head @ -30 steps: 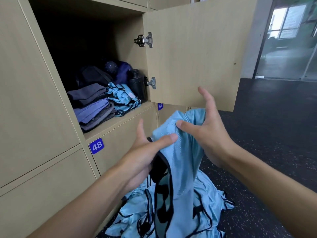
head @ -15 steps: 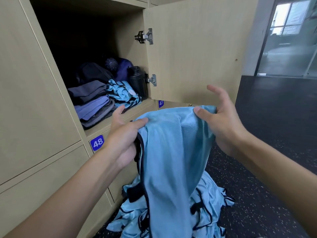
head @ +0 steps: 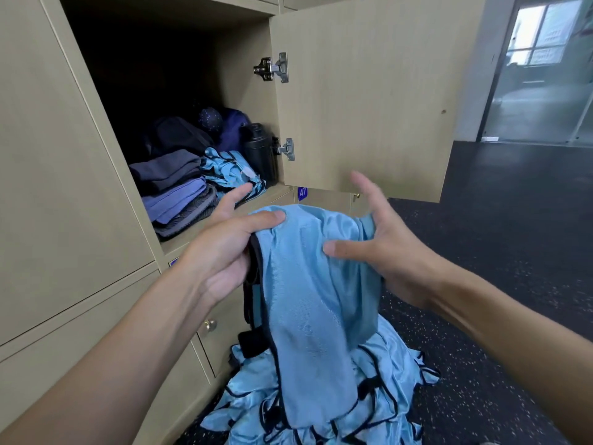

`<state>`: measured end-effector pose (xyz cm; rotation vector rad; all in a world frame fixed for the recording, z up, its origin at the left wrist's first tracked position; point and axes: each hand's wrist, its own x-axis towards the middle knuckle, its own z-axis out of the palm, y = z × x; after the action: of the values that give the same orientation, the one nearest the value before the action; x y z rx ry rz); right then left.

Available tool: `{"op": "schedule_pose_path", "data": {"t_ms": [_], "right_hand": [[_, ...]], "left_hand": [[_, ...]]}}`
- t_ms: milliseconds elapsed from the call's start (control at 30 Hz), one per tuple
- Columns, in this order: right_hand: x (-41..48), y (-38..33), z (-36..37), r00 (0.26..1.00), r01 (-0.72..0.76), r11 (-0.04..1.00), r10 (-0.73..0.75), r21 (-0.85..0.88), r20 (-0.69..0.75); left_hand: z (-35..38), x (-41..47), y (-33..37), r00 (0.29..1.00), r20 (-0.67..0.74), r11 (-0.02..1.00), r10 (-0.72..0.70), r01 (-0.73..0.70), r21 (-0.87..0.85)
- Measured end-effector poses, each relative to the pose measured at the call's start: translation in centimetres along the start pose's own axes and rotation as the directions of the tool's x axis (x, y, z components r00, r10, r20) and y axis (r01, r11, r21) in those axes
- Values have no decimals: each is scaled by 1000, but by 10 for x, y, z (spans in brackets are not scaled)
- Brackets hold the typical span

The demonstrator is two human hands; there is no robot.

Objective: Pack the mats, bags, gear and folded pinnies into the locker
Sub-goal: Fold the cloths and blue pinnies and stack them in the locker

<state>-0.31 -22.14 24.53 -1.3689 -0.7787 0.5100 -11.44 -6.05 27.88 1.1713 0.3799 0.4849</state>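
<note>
Holding one pinny [head: 308, 284] up by its top edge. Hangs long below the grip, down onto the loose pile [head: 324, 412] on the floor [head: 497, 252] straight underneath.

Pinched at the dark-trimmed edge by left hand [head: 221, 252]: thumb over the top, fingers under, index sticking out free. Held on the other side by right hand [head: 388, 252]: thumb pressed flat on the front face, other fingers splayed behind and above.

Versus half a second ago: hands closer together, top edge no longer stretched wide, right thumb moved inward onto the cloth. A second ago: bunched lower between the hands. Looks like the start of a fold, width coming in, but not certain.

Up and left of the grip: open locker [head: 247, 75], one folded pinny [head: 229, 168] already at the front, mats [head: 176, 194] stacked left of it, bottle [head: 258, 149] right of it, bags [head: 179, 133] dark behind. Door [head: 369, 107] swung open beyond the right hand.

For the task: mats, bags and gear look packed. Pinnies mostly left, with the pile unfolded below the grip.
</note>
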Motion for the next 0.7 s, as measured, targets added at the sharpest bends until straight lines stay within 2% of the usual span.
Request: {"op": "schedule_pose_path", "data": {"t_ms": [100, 167, 233, 400, 533, 700], "right_hand": [[1, -8, 1, 991, 61, 992, -48, 108, -123], [2, -7, 0, 980, 72, 994, -56, 79, -191], [1, -7, 2, 974, 76, 995, -60, 66, -218], [-1, -12, -4, 975, 73, 996, -60, 58, -213], [-1, -13, -22, 987, 8, 989, -31, -148, -155], [1, -13, -36, 993, -1, 922, -45, -388, -107]], "left_hand": [[-3, 2, -2, 991, -27, 992, -129, 129, 8], [-1, -3, -9, 977, 17, 977, -211, 211, -11], [0, -8, -20, 973, 21, 973, -229, 229, 2], [7, -17, -38, 994, 58, 982, -91, 80, 174], [2, -14, -29, 992, 105, 948, 64, -93, 305], [-9, -8, -16, 985, 104, 896, 136, -167, 412]]}}
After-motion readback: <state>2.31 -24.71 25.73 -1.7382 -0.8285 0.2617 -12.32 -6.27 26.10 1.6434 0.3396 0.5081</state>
